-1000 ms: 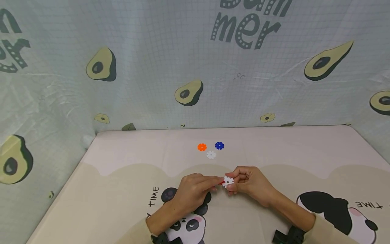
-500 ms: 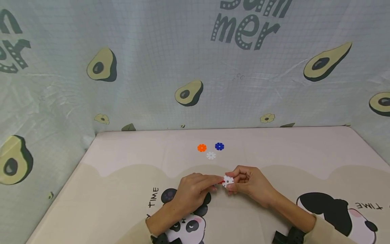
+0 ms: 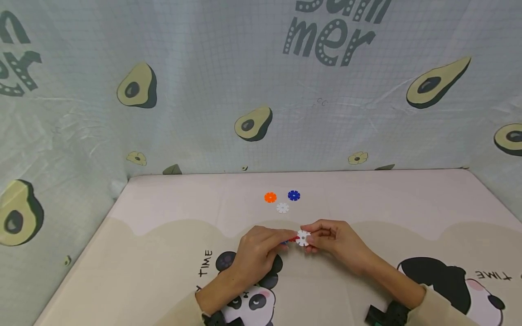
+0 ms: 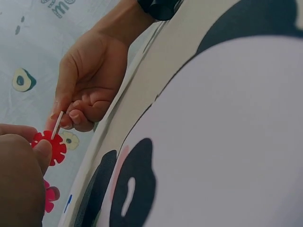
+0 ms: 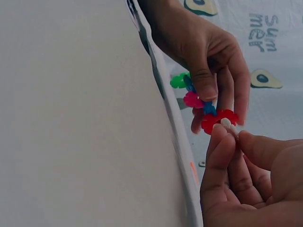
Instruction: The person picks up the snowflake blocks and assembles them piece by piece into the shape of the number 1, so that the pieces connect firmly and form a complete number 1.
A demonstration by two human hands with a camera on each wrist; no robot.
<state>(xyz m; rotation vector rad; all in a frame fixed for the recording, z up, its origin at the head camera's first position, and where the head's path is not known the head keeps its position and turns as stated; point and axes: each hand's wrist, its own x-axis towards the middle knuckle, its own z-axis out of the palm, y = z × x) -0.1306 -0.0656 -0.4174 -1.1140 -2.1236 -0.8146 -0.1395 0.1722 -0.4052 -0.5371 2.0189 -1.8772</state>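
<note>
My left hand (image 3: 258,249) holds a short chain of notched plastic discs by its red disc (image 5: 208,124). Beyond the red one, the right wrist view shows a blue disc (image 5: 209,109), a pink disc (image 5: 191,100) and a green disc (image 5: 178,81) joined in line, partly behind the left fingers. Between thumb and fingers, my right hand (image 3: 342,242) pinches a white notched disc (image 3: 302,238). Seen edge-on in the left wrist view, the white disc (image 4: 57,125) stands crosswise at the red disc's (image 4: 57,150) notched rim. Both hands are raised over the table.
Farther back on the table (image 3: 183,194) lie three loose discs: an orange disc (image 3: 270,197), a blue disc (image 3: 293,195) and a white disc (image 3: 282,208). A printed cloth (image 3: 195,90) hangs behind the table. Panda drawings (image 3: 254,303) decorate the tabletop.
The right hand and its white disc have shifted slightly up and left in the head view, with the left fingers shifting slightly too. A bit of blue now shows below the left fingers.
</note>
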